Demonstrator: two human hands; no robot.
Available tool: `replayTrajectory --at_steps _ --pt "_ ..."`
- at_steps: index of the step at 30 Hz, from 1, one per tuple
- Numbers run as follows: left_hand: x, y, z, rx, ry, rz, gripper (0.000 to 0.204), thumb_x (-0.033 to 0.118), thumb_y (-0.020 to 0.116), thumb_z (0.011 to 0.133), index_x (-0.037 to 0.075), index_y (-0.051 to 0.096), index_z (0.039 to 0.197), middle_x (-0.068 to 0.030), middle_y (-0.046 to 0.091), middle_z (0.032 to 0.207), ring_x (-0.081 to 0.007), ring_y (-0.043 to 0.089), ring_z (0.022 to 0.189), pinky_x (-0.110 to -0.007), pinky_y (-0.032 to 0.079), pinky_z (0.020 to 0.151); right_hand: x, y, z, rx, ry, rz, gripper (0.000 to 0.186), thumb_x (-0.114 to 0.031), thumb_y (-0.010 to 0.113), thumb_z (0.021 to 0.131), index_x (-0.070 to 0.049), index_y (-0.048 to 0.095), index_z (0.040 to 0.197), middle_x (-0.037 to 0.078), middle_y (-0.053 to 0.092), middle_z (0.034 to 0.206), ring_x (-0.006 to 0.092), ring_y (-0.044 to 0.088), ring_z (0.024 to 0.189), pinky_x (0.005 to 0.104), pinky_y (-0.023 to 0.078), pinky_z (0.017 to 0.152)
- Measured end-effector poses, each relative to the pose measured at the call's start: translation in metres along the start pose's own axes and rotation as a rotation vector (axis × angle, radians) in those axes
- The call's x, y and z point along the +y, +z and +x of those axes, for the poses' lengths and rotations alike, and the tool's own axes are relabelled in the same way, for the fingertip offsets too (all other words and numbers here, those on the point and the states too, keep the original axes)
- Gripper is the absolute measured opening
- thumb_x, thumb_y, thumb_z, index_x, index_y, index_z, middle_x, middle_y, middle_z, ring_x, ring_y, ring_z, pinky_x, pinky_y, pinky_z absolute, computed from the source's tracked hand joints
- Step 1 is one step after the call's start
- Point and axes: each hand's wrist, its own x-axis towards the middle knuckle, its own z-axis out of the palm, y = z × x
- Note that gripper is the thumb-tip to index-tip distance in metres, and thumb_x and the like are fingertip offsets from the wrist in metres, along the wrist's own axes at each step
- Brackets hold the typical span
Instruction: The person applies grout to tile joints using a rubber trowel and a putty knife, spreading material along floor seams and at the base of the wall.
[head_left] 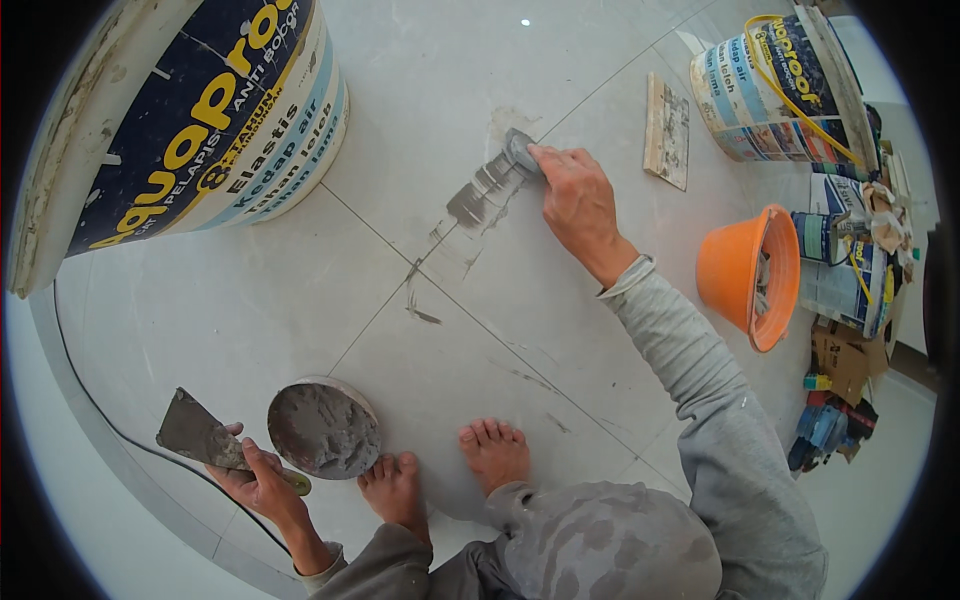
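Observation:
My left hand (262,487) is closed round the green handle of a putty knife (200,434), whose wide, grout-smeared blade points up and to the left. Just right of it stands a round bowl (325,428) of wet dark grey grout, close to my left foot. Out ahead, my right hand (585,205) pinches a small grey flat spreader (518,150) against the floor. The spreader lies over a tile joint. Behind it, a dark smear of grout (480,196) runs down along the joint toward the crossing of the joints.
A large paint bucket (330,120) stands at the left, another bucket (730,100) at the far right. A flat wooden float (667,130) and an orange pail (728,262) are on the right, with tubs and a cardboard box (840,358) beyond. A black cable (130,440) follows the left wall.

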Motion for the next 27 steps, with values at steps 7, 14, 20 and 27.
replayTrajectory --at_steps 7,14,20,27 --pt "-0.012 -0.010 0.004 -0.006 0.049 -0.017 0.028 0.007 0.054 0.105 0.004 0.048 0.132 -0.0056 0.061 0.120 -0.0019 0.042 0.060 -0.021 0.037 0.051 -0.105 -0.019 -0.060 -0.228 -0.133 0.282 0.039 0.008 0.064 0.081 -0.002 0.071 0.118 0.010 0.075 0.114 0.0299 0.067 0.104 0.0388 0.056 0.089" --pt "-0.009 -0.001 0.001 -0.003 0.019 -0.078 0.030 0.003 0.054 0.102 0.002 0.046 0.131 -0.0075 0.059 0.120 -0.0013 0.043 0.058 -0.020 0.036 0.047 0.027 0.001 0.000 -0.010 -0.327 0.112 0.044 0.008 0.066 0.080 -0.006 0.072 0.121 0.006 0.073 0.126 0.0282 0.067 0.115 0.0392 0.057 0.095" --pt "-0.014 -0.014 0.006 0.041 -0.001 -0.022 0.033 0.004 0.056 0.101 0.004 0.046 0.132 -0.0074 0.060 0.121 -0.0018 0.043 0.058 -0.020 0.036 0.048 0.013 -0.017 -0.053 -0.165 -0.373 0.134 0.045 0.009 0.065 0.080 -0.005 0.071 0.122 0.009 0.072 0.125 0.0294 0.066 0.113 0.0386 0.057 0.093" --pt "-0.017 -0.011 0.005 -0.002 -0.023 -0.040 0.032 0.002 0.057 0.101 0.004 0.045 0.131 -0.0072 0.062 0.118 -0.0029 0.046 0.059 -0.021 0.040 0.052 -0.030 0.017 0.010 0.062 0.010 -0.031 0.041 0.006 0.062 0.082 0.001 0.069 0.122 0.011 0.074 0.114 0.0293 0.066 0.098 0.0382 0.056 0.084"
